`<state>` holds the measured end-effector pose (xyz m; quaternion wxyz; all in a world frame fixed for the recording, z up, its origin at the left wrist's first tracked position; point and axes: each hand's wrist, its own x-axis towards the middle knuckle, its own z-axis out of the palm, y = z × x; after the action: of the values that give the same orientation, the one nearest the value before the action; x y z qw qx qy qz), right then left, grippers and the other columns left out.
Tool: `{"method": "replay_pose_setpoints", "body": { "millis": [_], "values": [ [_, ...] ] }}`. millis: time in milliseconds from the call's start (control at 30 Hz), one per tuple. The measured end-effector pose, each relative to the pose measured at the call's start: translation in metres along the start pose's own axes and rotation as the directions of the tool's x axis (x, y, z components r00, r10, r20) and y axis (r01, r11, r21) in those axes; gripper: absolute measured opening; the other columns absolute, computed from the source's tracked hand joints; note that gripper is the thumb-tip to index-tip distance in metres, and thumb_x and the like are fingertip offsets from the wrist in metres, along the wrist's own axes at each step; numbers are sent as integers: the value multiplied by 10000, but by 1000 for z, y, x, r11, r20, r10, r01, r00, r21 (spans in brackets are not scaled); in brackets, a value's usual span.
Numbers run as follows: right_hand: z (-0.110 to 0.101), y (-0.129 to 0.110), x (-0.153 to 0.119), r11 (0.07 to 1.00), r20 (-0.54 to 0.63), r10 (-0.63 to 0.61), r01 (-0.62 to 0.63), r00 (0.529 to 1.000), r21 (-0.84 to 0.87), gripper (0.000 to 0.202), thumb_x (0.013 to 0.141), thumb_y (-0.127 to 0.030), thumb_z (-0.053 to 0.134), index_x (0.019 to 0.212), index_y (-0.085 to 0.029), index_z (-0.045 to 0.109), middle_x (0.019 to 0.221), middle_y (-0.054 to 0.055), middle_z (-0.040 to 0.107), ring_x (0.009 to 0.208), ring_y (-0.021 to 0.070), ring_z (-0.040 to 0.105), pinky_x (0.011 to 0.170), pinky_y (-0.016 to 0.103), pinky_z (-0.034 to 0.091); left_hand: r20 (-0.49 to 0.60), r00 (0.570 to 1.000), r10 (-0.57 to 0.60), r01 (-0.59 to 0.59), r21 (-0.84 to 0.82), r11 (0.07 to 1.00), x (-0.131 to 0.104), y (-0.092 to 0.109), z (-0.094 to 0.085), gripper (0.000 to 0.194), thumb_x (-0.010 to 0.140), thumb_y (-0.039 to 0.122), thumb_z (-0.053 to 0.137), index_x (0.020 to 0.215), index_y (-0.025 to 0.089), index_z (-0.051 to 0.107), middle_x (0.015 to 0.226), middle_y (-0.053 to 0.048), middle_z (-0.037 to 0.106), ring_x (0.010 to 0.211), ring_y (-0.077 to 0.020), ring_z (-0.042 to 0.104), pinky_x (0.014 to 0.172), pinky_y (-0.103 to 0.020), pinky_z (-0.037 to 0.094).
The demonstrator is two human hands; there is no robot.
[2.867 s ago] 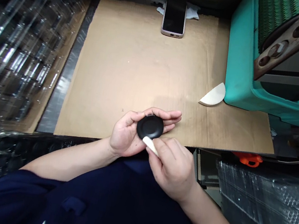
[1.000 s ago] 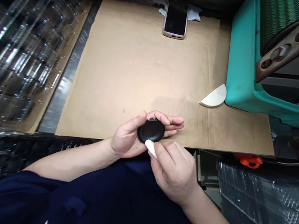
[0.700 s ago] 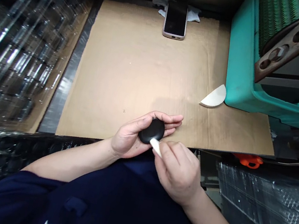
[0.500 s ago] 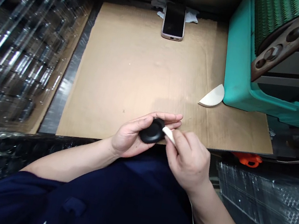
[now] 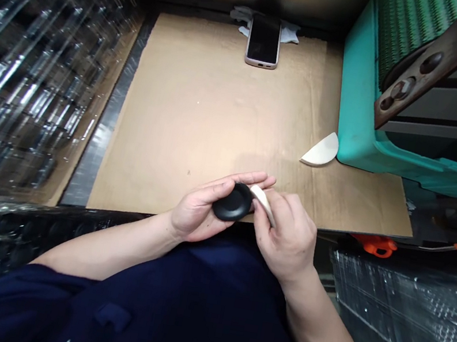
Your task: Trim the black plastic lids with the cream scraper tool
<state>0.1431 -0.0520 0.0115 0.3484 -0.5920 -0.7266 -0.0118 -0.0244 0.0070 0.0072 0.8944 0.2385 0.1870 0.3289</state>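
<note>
A round black disc-shaped piece (image 5: 232,201) with a shallow hollow lies in my left hand (image 5: 199,210), held between the thumb and the fingers stretched behind it. My right hand (image 5: 287,233) pinches a thin cream-white piece (image 5: 264,204) between thumb and fingers, its upper end close beside the disc's right edge. Whether the two touch is hard to tell. A similar white half-round piece (image 5: 322,150) rests on the brown cardboard (image 5: 221,111), against the teal bin.
At the back a phone (image 5: 263,41) lies on a whitish cloth (image 5: 290,34). The teal bin (image 5: 358,117) stands right, with a rusty metal bracket (image 5: 420,72) over it. Clear plastic trays (image 5: 39,69) fill the left. Orange-handled tools (image 5: 376,244) lie at the lower right.
My right hand has shifted slightly left and tilted, showing more of the white piece's flat face. My left hand still holds the black disc. The camera view has moved a little.
</note>
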Motion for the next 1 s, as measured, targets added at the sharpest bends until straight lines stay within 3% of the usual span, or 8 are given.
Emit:
{"method": "replay_pose_setpoints", "body": {
  "millis": [233, 367, 500, 600, 700, 800, 867, 1000],
  "values": [
    [-6, 15, 6, 957, -78, 229, -210, 970, 198, 131, 926, -241, 676, 1057, -238, 667, 920, 13, 679, 809, 165, 658, 757, 301, 542, -6, 1000, 21, -21, -49, 999, 1, 0, -2, 503, 1045, 434, 354, 1395, 156, 585, 1490, -168, 531, 1302, -318, 570, 1037, -474, 507],
    [-1, 30, 7, 866, -48, 447, -419, 893, 275, 160, 914, -378, 696, 1000, -245, 676, 890, -5, 700, 798, 175, 657, 750, 320, 529, 34, 997, 63, -62, -16, 998, -3, 2, -2, 556, 1018, 457, 320, 1412, 154, 571, 1408, -184, 537, 1127, -285, 604, 824, -404, 569],
    [2, 39, 8, 824, -5, 506, -482, 863, 298, 220, 904, -441, 691, 996, -242, 687, 896, 1, 714, 804, 182, 658, 767, 331, 528, 91, 982, 165, -184, 290, 939, -16, 5, -2, 623, 943, 385, 567, 1537, 301, 402, 1412, -127, 448, 1081, -239, 597, 865, -391, 566],
    [2, 40, 7, 838, -4, 493, -473, 870, 270, 259, 896, -469, 692, 1004, -233, 693, 889, 10, 712, 802, 189, 656, 767, 337, 527, 245, 896, 370, -429, 692, 580, -26, 9, -6, 1060, 758, 269, 838, 1582, 471, 201, 1493, -91, 316, 1109, -220, 579, 949, -401, 561],
    [2, 40, 5, 841, -17, 499, -479, 867, 254, 300, 882, -492, 702, 1013, -221, 699, 878, 18, 710, 787, 192, 650, 739, 334, 518, 433, 764, 479, -553, 822, 138, -33, 12, -11, 1257, 644, 208, 915, 1596, 472, 137, 1515, -98, 270, 1249, -288, 516, 1005, -436, 557],
    [3, 43, 2, 832, -29, 521, -500, 853, 240, 331, 867, -514, 716, 1017, -219, 706, 883, 20, 713, 783, 194, 648, 735, 337, 504, 474, 710, 521, -549, 836, -12, -41, 18, -12, 1230, 639, 242, 920, 1601, 417, 175, 1489, -116, 319, 1358, -338, 419, 1048, -473, 536],
    [3, 44, 1, 822, -37, 540, -517, 841, 241, 352, 855, -530, 723, 1010, -214, 712, 883, 25, 715, 782, 198, 648, 739, 345, 496, 451, 744, 492, -527, 850, 17, -47, 26, -9, 1110, 658, 254, 909, 1567, 359, 280, 1414, -133, 422, 1329, -330, 457, 1078, -502, 506],
    [2, 45, 3, 809, -35, 558, -534, 829, 244, 375, 829, -539, 748, 1024, -220, 726, 914, 41, 714, 801, 216, 645, 749, 367, 483, 351, 921, 170, -390, 834, 390, -69, 44, -4, 515, 811, 233, 775, 1292, 225, 591, 1166, -139, 646, 1103, -269, 651, 978, -425, 560]
  ]
}}
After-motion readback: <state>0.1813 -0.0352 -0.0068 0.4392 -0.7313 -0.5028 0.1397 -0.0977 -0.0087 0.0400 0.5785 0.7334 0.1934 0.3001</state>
